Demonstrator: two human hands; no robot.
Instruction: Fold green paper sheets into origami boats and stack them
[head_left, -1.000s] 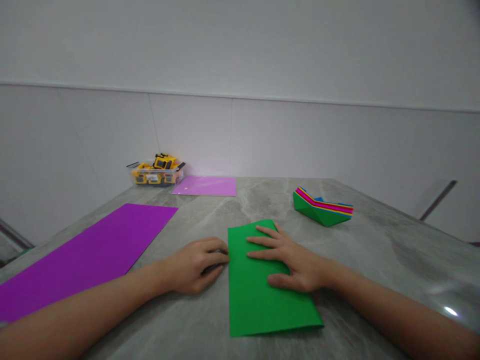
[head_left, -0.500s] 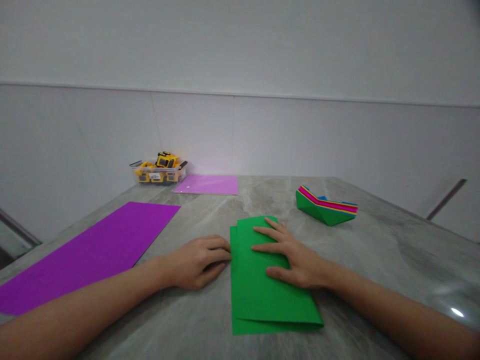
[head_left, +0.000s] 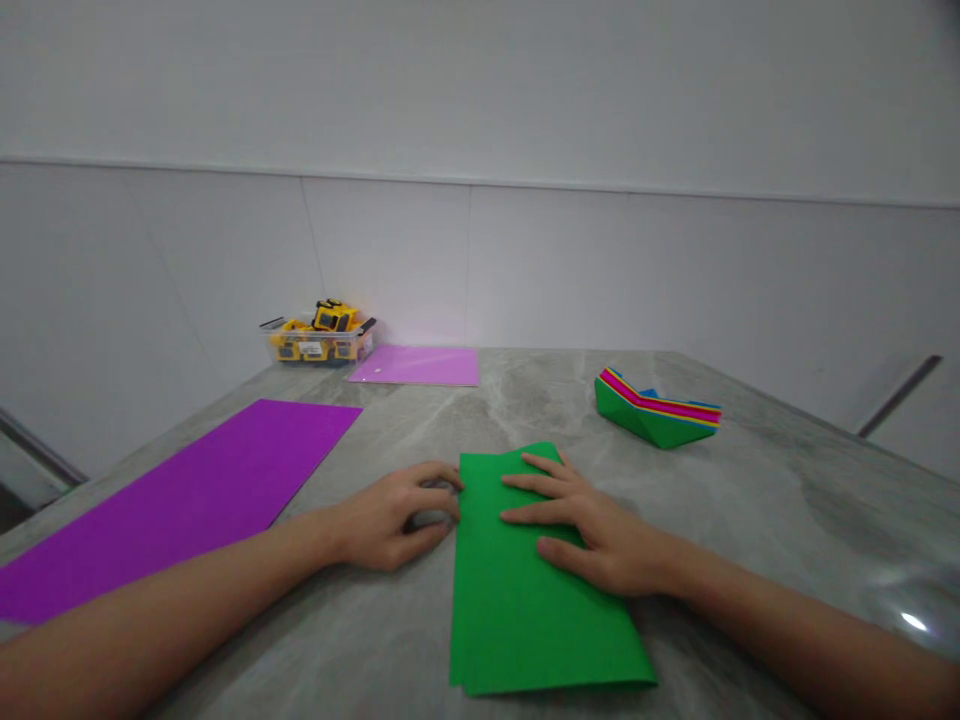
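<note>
A folded sheet of green paper (head_left: 525, 620) lies on the table in front of me, its fold along the right side. Its two layers nearly line up at the left edge, with a small offset at the lower left corner. My right hand (head_left: 589, 535) rests on the upper layer, fingers spread and flat. At the paper's left edge is my left hand (head_left: 405, 515), fingers curved and apart, their tips touching that edge. Beyond my right hand stands a folded paper boat (head_left: 656, 412), green below with pink, yellow and blue stripes.
A purple sheet (head_left: 187, 500) lies at the left, partly behind my left forearm. Farther back are a pink sheet (head_left: 420, 366) and a clear plastic box (head_left: 319, 345) holding yellow toy vehicles. The grey marbled table (head_left: 787, 520) meets a white wall.
The upper layer of the green paper has shifted left, so its left edge is now almost over the lower layer's. My right hand moved slightly nearer to me along with it.
</note>
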